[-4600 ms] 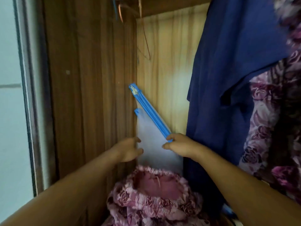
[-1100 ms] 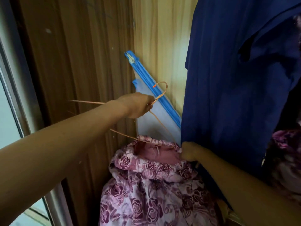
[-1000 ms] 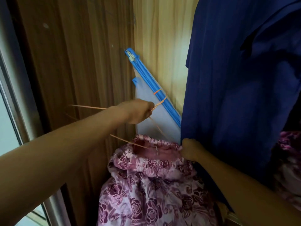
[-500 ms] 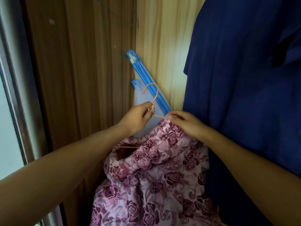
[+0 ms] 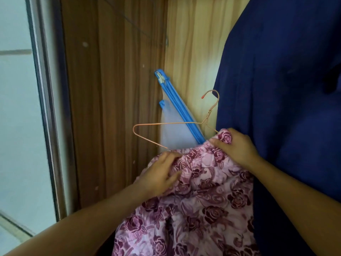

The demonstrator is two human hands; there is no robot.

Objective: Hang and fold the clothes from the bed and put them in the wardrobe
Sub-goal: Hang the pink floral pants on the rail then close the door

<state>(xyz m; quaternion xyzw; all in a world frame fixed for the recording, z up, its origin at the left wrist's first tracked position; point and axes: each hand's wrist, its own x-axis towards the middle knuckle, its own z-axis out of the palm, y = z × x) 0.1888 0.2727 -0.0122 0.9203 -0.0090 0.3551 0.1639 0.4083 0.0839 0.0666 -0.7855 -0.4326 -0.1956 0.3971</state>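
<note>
A pink garment with a dark rose print [image 5: 199, 209] hangs in front of me inside the wardrobe. A thin orange wire hanger [image 5: 147, 126] sticks out of its top, hook up, left shoulder bare. My right hand [image 5: 234, 146] grips the cloth bunched over the hanger's right shoulder. My left hand [image 5: 162, 172] holds the cloth's upper left edge where the hanger's lower wire goes in.
A dark blue garment [image 5: 276, 108] hangs at the right, close against my right arm. A pale zip bag with a blue zipper [image 5: 175, 115] leans in the wardrobe's back corner. The brown wardrobe side panel [image 5: 110, 89] stands at left, a pale wall beyond it.
The hanger has gone into the rose-print garment and now lies level. My left hand let go of the hanger's neck and took the cloth; my right hand pulled cloth up over the right shoulder.
</note>
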